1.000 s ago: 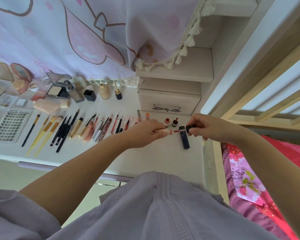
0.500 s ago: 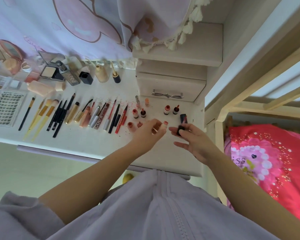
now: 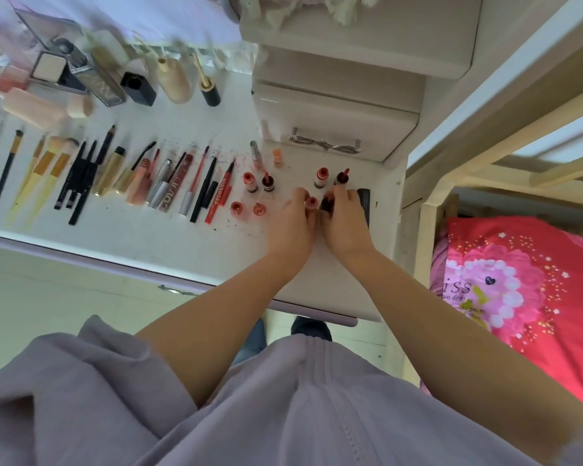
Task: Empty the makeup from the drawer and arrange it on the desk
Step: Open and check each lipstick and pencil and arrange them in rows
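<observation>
Left hand (image 3: pixel 292 223) pinches pink lipstick (image 3: pixel 312 202) w/ curled fingers; right hand (image 3: pixel 342 218) grips dark one (image 3: pixel 326 201). Lipsticks just past fingertips (image 3: pixel 321 178) could tip over if bumped.

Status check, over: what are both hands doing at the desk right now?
Left hand pinching a small pink lip tube, standing it on the desk. Right hand gripping a dark lip tube beside it. Other lip tubes crowd close, none blocking.

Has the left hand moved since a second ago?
Yes. The left hand has come down onto the desk, now nearer the black tube lying there.
</observation>
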`<state>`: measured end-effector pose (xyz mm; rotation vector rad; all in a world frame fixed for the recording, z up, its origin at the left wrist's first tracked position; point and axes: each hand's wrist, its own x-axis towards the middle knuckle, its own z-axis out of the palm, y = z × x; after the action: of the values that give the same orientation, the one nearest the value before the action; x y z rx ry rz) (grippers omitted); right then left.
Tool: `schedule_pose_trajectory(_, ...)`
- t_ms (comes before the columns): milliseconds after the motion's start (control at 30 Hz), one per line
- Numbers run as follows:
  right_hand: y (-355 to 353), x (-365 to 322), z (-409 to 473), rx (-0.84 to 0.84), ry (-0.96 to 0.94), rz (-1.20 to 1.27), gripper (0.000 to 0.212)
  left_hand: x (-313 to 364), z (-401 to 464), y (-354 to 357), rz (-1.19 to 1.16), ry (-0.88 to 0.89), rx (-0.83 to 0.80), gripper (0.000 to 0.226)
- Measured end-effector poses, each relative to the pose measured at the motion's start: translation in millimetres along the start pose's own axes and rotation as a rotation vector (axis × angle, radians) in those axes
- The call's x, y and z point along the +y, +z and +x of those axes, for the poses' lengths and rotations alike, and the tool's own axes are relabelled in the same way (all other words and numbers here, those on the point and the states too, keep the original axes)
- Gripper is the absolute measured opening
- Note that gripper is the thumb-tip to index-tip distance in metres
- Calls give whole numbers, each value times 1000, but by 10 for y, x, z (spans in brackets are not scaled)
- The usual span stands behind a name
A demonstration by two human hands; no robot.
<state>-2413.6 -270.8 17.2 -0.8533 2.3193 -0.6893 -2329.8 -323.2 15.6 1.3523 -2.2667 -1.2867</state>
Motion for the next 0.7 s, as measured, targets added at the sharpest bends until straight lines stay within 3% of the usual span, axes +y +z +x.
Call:
schedule_pose_trajectory(100, -95, 30, -63, -24, -27, -6, 37, -46, -39, 27, -37, -59, -14, 16)
schedule_pose_trajectory(167, -256, 127, -73, 35, -72, -68, 34, -125, -120, 23, -56, -112, -25, 25)
schedule_pose_trajectory(267, -530, 271, 74, 100, -45, -175, 26, -238, -314, -4, -56, -145, -73, 19)
schedule_pose_trajectory(367, -594, 281, 263, -39, 36, -301, 36, -213, -414, 45, 35, -104, -160, 12)
schedule_pose_trajectory(467, -544, 273, 305, -108, 63, -378, 34, -73, -356, 178, 223, -36, -261, 21)
schedule_pose_trajectory(600, -565, 323, 113, -175, 201, -40, 25, 72, -309, 316, 374, 56, -333, 33)
schedule_pose_trajectory(700, -610, 320, -153, -296, 201, 81, 21, 162, -314, 288, 342, 106, -401, 31)
